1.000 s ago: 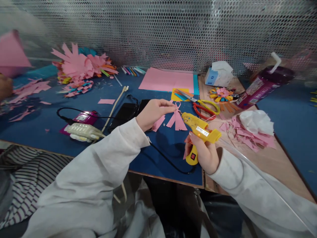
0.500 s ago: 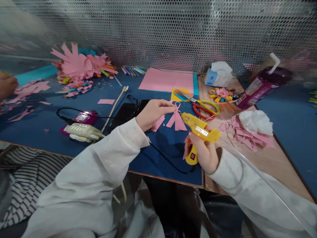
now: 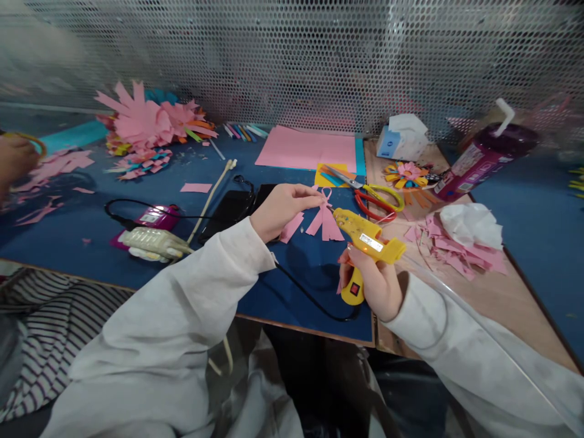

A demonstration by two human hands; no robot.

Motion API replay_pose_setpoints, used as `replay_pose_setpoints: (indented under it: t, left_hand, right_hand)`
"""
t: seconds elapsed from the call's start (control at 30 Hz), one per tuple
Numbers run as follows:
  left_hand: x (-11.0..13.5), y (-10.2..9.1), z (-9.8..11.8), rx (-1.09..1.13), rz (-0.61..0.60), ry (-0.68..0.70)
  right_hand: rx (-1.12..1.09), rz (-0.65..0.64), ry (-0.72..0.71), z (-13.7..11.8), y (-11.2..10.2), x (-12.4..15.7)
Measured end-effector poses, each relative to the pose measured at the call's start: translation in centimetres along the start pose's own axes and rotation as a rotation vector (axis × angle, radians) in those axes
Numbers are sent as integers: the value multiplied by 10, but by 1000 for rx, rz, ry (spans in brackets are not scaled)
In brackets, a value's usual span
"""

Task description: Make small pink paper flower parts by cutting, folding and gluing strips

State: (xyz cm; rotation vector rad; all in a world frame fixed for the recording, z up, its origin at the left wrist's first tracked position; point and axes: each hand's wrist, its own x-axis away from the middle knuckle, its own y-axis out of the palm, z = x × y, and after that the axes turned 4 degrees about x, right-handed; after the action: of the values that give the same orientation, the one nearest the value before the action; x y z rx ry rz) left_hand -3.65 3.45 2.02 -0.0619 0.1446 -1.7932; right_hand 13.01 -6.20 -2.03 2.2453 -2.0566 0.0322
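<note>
Two hands joined a glue gun and a fringed paper piece over the blue table mat (image 3: 82,237).

The left hand (image 3: 279,210) pinched the looped top of a pink cut-paper piece with hanging strips (image 3: 325,220), holding it just above the mat near the table's middle. The right hand (image 3: 375,285) was clenched around the grip of a yellow plastic hot glue gun (image 3: 368,239), whose nozzle pointed at the paper and sat just beside it. Red- and yellow-handled scissors (image 3: 379,199) lay just behind the gun, a flat pink paper sheet (image 3: 305,149) farther back, a crumpled white tissue (image 3: 472,224) to the right, and another person's hand (image 3: 16,159) at the far left edge.
</note>
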Motion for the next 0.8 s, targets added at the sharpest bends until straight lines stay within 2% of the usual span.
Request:
replay_pose_setpoints:
  t: [0.8]
  left_hand:
    - [-1,0,-2,99,-2,-30]
  right_hand:
    - [-31,16,1,1,0,-1]
